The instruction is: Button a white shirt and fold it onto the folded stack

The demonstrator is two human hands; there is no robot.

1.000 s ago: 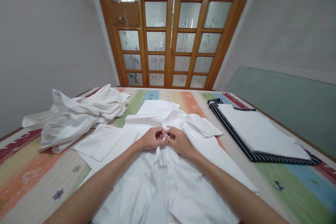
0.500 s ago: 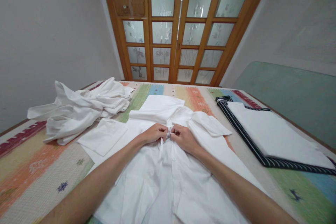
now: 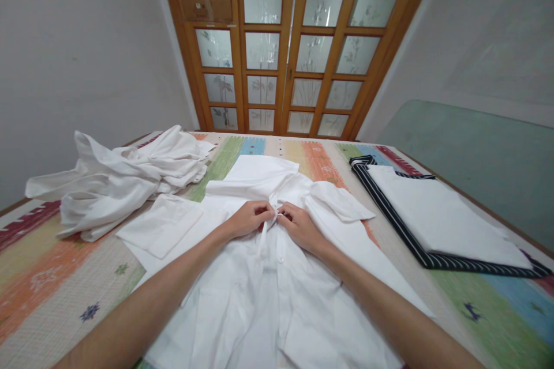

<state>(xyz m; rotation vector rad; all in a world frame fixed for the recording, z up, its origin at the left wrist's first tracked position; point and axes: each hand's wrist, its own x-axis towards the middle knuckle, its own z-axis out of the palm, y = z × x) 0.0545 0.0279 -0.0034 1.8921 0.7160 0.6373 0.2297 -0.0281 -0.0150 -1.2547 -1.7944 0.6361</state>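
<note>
A white button-up shirt (image 3: 242, 300) lies spread in front of me, its collar end far from me and a button placket running down the middle. Both hands meet at the placket near the upper chest. My left hand (image 3: 253, 217) pinches one front edge of the shirt. Right beside it, my right hand (image 3: 298, 225) pinches the other edge, fingertips almost touching the left ones. Any button between the fingers is too hidden to make out. One short sleeve (image 3: 340, 200) lies to the right, the other sleeve (image 3: 162, 225) to the left.
A crumpled heap of white clothes (image 3: 125, 176) sits at the left. On the right lies a folded white garment (image 3: 445, 216) on black-and-white striped cloth (image 3: 480, 267). A patterned, striped cover (image 3: 47, 294) spreads under everything. Wooden glazed doors (image 3: 285, 78) stand behind.
The view has shifted slightly to the right. Both hands stay at the same spot on the placket, with small finger movements at the shirt's edges.
</note>
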